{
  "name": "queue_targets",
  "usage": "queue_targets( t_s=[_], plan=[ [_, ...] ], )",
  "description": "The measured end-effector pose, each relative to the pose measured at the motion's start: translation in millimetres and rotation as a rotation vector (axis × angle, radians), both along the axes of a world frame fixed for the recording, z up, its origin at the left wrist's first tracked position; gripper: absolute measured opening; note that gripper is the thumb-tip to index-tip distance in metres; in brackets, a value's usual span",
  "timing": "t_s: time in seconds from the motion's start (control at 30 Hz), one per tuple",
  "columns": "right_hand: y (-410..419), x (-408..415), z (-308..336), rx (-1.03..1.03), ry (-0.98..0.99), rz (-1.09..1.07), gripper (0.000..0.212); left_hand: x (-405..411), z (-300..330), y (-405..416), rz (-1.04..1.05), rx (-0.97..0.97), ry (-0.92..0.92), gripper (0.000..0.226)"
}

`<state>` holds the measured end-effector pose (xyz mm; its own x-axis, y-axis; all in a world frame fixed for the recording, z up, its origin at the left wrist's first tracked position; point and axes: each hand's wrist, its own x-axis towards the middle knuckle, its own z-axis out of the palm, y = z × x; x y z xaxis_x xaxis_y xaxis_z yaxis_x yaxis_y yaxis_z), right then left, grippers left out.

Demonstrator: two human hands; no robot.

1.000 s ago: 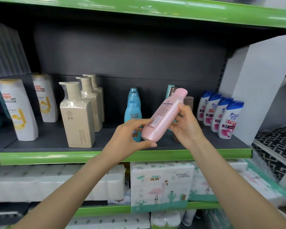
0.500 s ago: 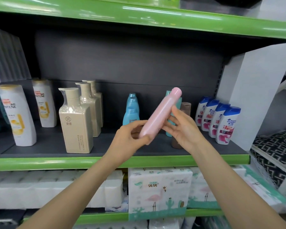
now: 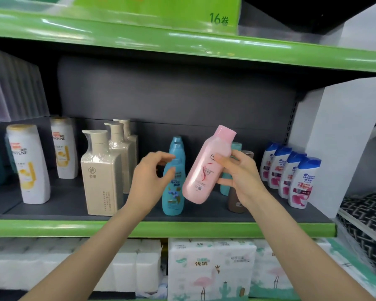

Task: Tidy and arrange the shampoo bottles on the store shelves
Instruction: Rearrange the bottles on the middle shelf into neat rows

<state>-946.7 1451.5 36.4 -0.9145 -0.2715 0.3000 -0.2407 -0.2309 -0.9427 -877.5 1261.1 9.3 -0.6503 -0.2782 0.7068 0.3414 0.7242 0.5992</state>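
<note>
with the right hand (image 3: 240, 178) gripping the pink bottle (image 3: 205, 168) in mid-air above the shelf (image 3: 161, 228), cap up and long axis leaning right, label outward, and the left hand (image 3: 150, 181) loose-fingered and empty beside it, best straighten it upright before setting it down.

Both forearms reach forward; left hand (image 3: 149, 180) loosely curled, empty; right hand (image 3: 240, 177) fingers (image 3: 223, 159) curled, gripping.
</note>
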Motion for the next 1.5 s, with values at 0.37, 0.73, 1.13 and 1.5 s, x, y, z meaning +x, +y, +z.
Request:
queue_targets(
  t_s=[0.37, 0.73, 1.13, 1.5],
  plan=[
    [-24.8, -37.9, -5.2, 0.274, 0.153, -0.11, 0.025, -41.1, 16.5, -23.6, -0.017, -0.34, -0.216, 0.03],
    [-68.8, -86.0, -29.2, 0.437, 0.209, -0.018, 0.028, -46.4, 7.2, -32.1, -0.078, -0.264, -0.15, 0.03],
    [-89.3, -105.6, -47.1, 0.358, 0.115, 0.105, 0.036, -47.3, 6.1, -33.1, -0.086, -0.283, -0.132, 0.028],
    [-93.2, -119.1, -11.7, 0.386, 0.332, 0.087, 0.031, -47.8, 7.3, -32.1, -0.074, -0.276, -0.139, 0.019]
  ],
)
